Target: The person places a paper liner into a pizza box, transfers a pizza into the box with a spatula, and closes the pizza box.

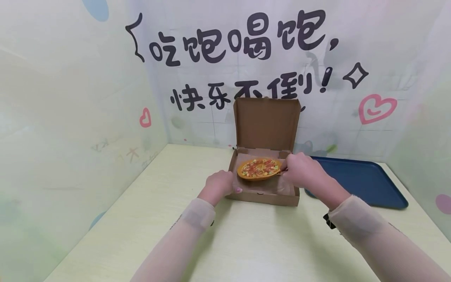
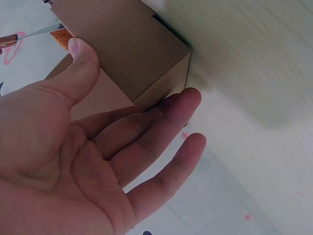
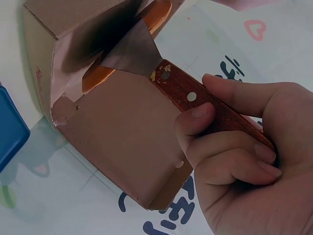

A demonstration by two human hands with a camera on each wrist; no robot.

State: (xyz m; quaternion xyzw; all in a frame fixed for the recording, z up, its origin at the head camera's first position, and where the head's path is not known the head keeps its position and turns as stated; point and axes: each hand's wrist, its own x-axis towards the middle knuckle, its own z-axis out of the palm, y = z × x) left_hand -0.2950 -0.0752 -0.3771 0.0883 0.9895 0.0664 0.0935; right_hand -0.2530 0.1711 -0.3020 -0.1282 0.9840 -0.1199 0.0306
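Observation:
An open cardboard pizza box stands on the table with its lid raised at the back. Inside it, a small topped pizza lies on a spatula blade, seemingly raised a little above the paper lining. My right hand grips the brown wooden handle of the metal spatula, fingers curled round it. In the right wrist view the blade lies under the pizza, whose orange edge shows beside the metal. My left hand holds the box's front left corner, thumb at the rim and fingers against the outer side.
A dark blue tray lies right of the box, behind my right forearm. Printed white walls with black lettering enclose the pale table at the back and sides. The raised lid stands close to the back wall.

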